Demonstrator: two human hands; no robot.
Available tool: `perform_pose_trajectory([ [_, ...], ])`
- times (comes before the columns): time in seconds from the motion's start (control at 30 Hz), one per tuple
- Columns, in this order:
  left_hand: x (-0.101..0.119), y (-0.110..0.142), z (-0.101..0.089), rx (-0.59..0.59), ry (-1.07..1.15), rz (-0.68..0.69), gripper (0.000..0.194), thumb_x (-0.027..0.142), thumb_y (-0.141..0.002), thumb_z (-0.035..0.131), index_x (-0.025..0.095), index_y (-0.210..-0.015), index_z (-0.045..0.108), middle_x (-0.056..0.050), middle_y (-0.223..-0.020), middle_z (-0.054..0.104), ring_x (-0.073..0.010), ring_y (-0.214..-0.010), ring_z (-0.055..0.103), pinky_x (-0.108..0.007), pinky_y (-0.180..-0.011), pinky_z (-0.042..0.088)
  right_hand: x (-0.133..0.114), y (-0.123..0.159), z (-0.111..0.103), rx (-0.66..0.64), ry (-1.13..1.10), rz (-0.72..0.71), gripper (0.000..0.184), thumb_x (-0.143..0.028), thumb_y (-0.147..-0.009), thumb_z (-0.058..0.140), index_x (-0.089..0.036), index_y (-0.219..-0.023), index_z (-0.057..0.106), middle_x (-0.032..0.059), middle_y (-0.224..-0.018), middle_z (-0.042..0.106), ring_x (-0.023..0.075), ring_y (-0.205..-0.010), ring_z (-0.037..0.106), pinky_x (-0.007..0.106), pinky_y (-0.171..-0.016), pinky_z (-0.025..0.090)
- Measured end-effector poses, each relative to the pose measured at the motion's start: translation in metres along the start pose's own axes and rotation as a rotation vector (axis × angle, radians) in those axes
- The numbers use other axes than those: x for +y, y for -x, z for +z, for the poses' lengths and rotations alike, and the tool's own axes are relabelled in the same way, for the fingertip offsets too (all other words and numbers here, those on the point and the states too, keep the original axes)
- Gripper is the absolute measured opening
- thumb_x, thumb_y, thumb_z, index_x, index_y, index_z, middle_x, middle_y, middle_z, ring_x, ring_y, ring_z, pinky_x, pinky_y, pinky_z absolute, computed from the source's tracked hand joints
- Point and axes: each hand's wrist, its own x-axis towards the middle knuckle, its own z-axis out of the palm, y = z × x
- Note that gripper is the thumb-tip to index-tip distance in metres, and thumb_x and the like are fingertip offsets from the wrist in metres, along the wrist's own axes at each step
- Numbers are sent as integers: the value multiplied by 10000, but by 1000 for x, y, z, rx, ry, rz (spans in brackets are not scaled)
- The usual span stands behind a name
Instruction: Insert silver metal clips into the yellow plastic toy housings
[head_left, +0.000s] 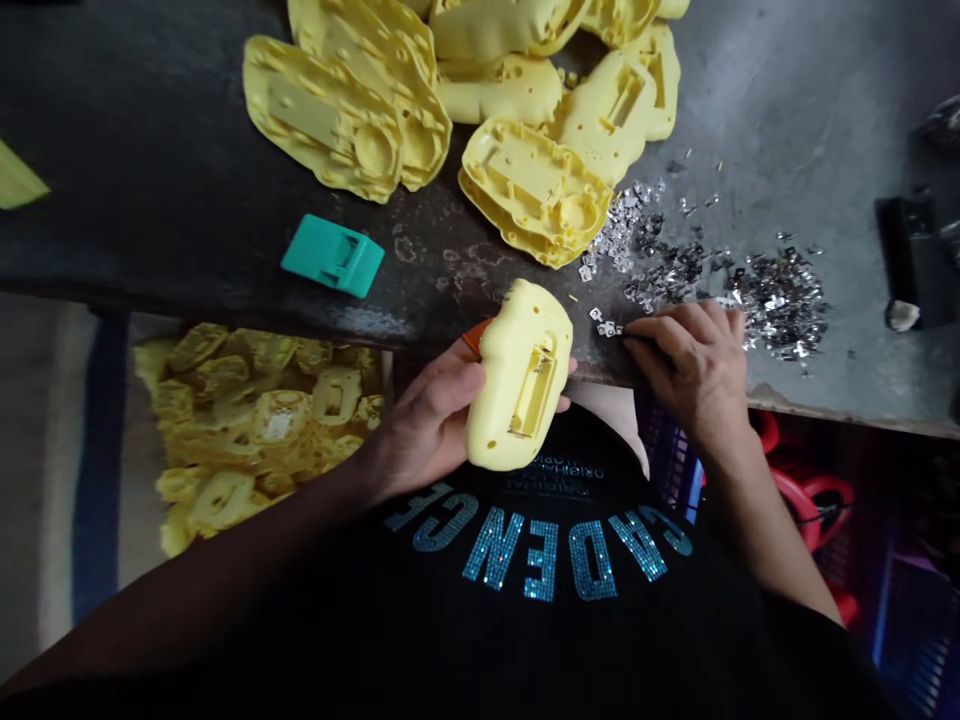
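Observation:
My left hand is wrapped round a pale yellow plastic toy shell, held just off the near edge of the dark worktable with its open slot facing up. My right hand rests on the table edge to the right, fingertips pinched on a small silvery metal clip. A scattered heap of the same metal clips lies just beyond that hand.
A pile of yellow shell halves covers the table's far middle. A teal plastic piece lies left of centre. Below the table on the left is a bin of yellow shells. Dark objects sit at far right; red items below.

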Motion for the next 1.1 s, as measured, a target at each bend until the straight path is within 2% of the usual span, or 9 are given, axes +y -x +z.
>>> perform_pose_trajectory([
  [0.17, -3, 1, 4, -47, 11, -14, 596, 527, -1016, 831, 227, -1509, 680, -148, -1531, 800, -390, -1439, 748, -491, -1116, 682, 4, 7, -4, 7, -63, 24, 130, -311, -1139, 676, -282, -1045, 760, 21, -941, 756, 254, -932, 673, 430, -880, 443],
  [0.4, -9, 3, 9, -63, -1, -17, 550, 538, -997, 862, 223, -1435, 752, -144, -1423, 851, -337, -1315, 802, -442, -1075, 688, 10, 0, -1, -5, -134, 53, 149, -314, -1122, 670, -307, -1182, 806, 54, -1088, 797, 297, -1052, 753, 467, -927, 520],
  [0.6, -9, 7, 15, -64, 42, -30, 522, 525, -1007, 857, 227, -1427, 766, -141, -1478, 831, -382, -1381, 777, -479, -1083, 684, 11, -2, 4, 5, -199, 86, 100, -305, -1073, 681, -267, -997, 734, 54, -967, 750, 296, -978, 712, 461, -887, 534],
  [0.73, -9, 3, 15, -91, 48, -166, 578, 565, -1023, 819, 224, -1483, 736, -175, -1453, 835, -384, -1285, 828, -470, -993, 716, 0, 2, -21, -9, -559, 145, 79, -325, -1063, 721, -283, -998, 703, 36, -974, 780, 256, -929, 742, 432, -827, 588],
  [0.83, -13, -5, 12, -276, 27, -324, 743, 683, -992, 812, 241, -1573, 676, -180, -1301, 875, -367, -1078, 883, -399, -779, 730, -12, 3, -47, -48, -842, 160, 89, -362, -1054, 795, -306, -1010, 742, 13, -954, 792, 237, -841, 753, 427, -763, 633],
  [0.9, -17, -10, 11, -372, 39, -386, 745, 717, -984, 809, 256, -1554, 676, -158, -1236, 885, -358, -1039, 892, -332, -677, 702, -18, 1, -61, -106, -907, 144, 82, -355, -1029, 851, -322, -993, 785, -9, -918, 799, 227, -788, 756, 429, -746, 656],
  [0.97, -21, -13, 11, -401, 67, -416, 663, 710, -997, 804, 265, -1478, 703, -135, -1229, 888, -349, -1065, 893, -293, -650, 685, -22, 0, -71, -169, -921, 136, 75, -362, -1014, 883, -333, -988, 819, -19, -908, 818, 223, -769, 767, 425, -737, 670],
  [1.03, -24, -14, 13, -401, 89, -438, 627, 697, -1008, 797, 267, -1456, 706, -128, -1280, 882, -357, -1102, 887, -320, -684, 702, -24, -1, -77, -212, -911, 152, 59, -377, -1025, 878, -337, -1004, 840, -17, -921, 839, 222, -769, 776, 420, -723, 666],
  [1.1, -26, -12, 17, -396, 89, -454, 668, 675, -1007, 797, 271, -1526, 679, -133, -1344, 867, -387, -1155, 874, -402, -771, 732, -26, 1, -80, -219, -889, 160, 53, -386, -1045, 858, -337, -1025, 851, -10, -947, 856, 222, -785, 786, 415, -724, 663],
])
